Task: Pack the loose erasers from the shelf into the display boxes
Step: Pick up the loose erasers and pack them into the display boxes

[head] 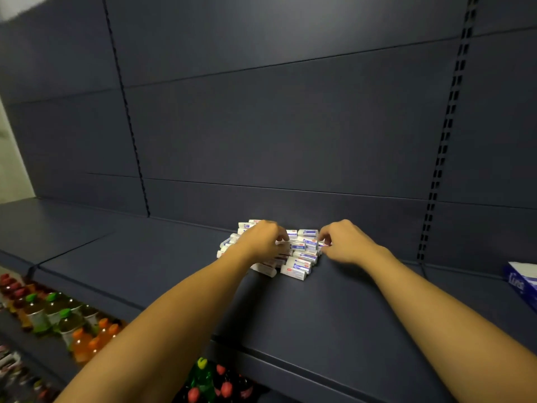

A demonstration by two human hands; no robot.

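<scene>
erasers (299, 257) heaped at shelf (162, 257) back edge, against back wall | your left hand (261, 239) curled over pile's left side | your right hand (345, 242) pinches one at right side | both corral pile for scooping | display box (523, 282) at shelf's right edge

No text could be read with any certainty. The erasers (299, 258) on the shelf (162, 257) carried white sleeves with blue lettering and small red marks, but the print was too small and blurred to make out. At the right edge, a blue-and-white box (523, 282) bore a slanted white word in cursive-like letters on its blue side; it was cut off and smeared, and its letters could not be told. The bottles (55, 312) on the lower shelves showed labels, yet none of the writing on them was legible.
</scene>
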